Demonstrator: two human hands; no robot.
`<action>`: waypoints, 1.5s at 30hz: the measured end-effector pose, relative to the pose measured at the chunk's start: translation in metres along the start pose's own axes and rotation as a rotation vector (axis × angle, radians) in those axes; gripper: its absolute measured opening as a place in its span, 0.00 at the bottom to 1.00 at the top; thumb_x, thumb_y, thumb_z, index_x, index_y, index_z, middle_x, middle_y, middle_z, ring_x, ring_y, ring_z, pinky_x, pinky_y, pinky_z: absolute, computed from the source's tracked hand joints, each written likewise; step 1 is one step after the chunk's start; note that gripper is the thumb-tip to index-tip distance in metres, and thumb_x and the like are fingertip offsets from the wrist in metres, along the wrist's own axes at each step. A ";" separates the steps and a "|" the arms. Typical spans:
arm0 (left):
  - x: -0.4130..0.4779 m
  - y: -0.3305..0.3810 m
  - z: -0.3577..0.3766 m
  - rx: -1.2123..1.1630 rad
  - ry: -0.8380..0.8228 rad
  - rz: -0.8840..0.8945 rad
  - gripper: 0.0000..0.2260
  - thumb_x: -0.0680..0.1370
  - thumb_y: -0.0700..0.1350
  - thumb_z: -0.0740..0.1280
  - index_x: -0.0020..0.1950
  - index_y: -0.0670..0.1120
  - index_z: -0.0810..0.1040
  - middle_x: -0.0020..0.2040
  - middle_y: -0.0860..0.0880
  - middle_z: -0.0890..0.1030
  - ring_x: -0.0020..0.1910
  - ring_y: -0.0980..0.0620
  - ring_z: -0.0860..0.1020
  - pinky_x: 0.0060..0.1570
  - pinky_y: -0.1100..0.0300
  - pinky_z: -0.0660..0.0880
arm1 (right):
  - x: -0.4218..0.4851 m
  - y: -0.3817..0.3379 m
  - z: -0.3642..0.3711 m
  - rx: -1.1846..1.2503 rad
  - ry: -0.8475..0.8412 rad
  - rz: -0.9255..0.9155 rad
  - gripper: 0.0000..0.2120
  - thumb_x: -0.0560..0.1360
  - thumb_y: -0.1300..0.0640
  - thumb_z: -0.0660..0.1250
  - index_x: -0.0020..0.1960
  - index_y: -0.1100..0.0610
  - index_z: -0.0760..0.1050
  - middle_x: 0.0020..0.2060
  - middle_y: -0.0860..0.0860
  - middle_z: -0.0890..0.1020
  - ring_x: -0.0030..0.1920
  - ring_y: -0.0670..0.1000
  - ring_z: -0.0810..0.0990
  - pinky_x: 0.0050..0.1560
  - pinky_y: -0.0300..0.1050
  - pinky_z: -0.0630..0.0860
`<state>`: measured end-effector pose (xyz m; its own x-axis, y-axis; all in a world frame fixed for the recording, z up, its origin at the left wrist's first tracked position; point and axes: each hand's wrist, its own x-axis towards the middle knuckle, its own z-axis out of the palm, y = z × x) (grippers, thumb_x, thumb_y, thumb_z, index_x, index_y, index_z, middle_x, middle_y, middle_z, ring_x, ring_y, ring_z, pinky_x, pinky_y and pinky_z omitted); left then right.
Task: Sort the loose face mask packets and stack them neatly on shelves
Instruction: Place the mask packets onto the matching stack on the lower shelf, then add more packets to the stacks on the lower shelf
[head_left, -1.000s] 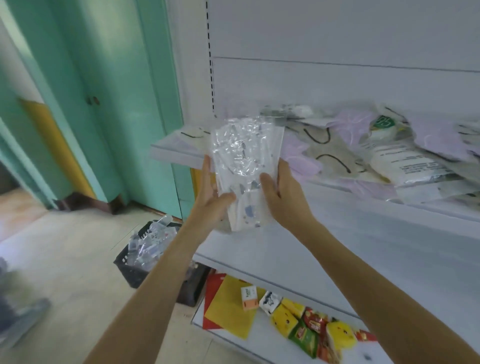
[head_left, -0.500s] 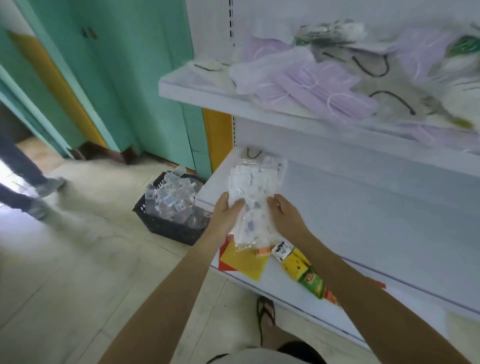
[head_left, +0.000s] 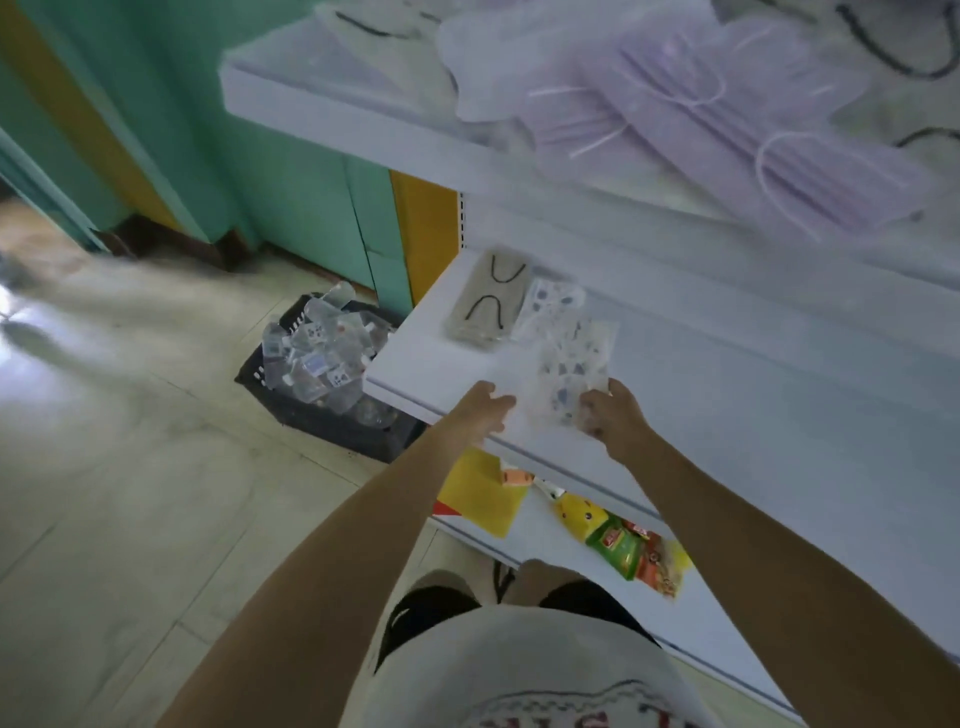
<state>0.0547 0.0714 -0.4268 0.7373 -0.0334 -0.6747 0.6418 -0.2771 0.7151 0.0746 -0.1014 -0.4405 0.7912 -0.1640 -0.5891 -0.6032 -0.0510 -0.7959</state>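
Gripping 1 printed packet | hands: left, right | shelf: 2 other packets

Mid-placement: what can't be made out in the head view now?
Head view:
Printed packet held by right hand: motion blur hides whether it rests on the middle shelf.
Left hand: grip blurred at the packet's edge.
Lilac masks on top shelf: cut off by the frame's top edge.
Basket contents: labels too small.

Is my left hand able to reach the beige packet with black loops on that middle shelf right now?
Probably yes. Only bare shelf lies between the left hand and the beige packet. But that hand seems to share the patterned packet with the right hand, so it must let go first.
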 end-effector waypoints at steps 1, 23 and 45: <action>0.009 -0.003 -0.005 0.003 -0.001 0.007 0.25 0.82 0.46 0.59 0.76 0.43 0.55 0.68 0.40 0.69 0.62 0.43 0.75 0.51 0.56 0.68 | 0.013 -0.005 -0.001 -0.002 0.010 0.000 0.17 0.76 0.66 0.59 0.64 0.60 0.69 0.53 0.57 0.75 0.48 0.56 0.75 0.39 0.48 0.76; 0.074 0.017 -0.071 0.293 0.023 0.303 0.21 0.80 0.43 0.59 0.73 0.47 0.62 0.59 0.44 0.75 0.47 0.51 0.77 0.37 0.63 0.71 | 0.091 -0.034 0.054 -0.353 0.328 -0.061 0.33 0.76 0.49 0.63 0.76 0.57 0.53 0.73 0.57 0.59 0.71 0.59 0.61 0.67 0.54 0.64; -0.187 0.144 -0.078 1.056 0.113 1.040 0.14 0.81 0.48 0.58 0.67 0.53 0.70 0.55 0.56 0.76 0.46 0.59 0.71 0.45 0.66 0.64 | -0.256 -0.182 -0.027 -0.659 0.203 -1.178 0.07 0.75 0.59 0.67 0.52 0.52 0.79 0.45 0.47 0.80 0.46 0.48 0.78 0.49 0.34 0.73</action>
<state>0.0251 0.1124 -0.1834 0.8021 -0.5894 0.0963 -0.5797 -0.7296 0.3627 -0.0214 -0.0765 -0.1411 0.8710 0.1653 0.4626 0.4319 -0.7065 -0.5607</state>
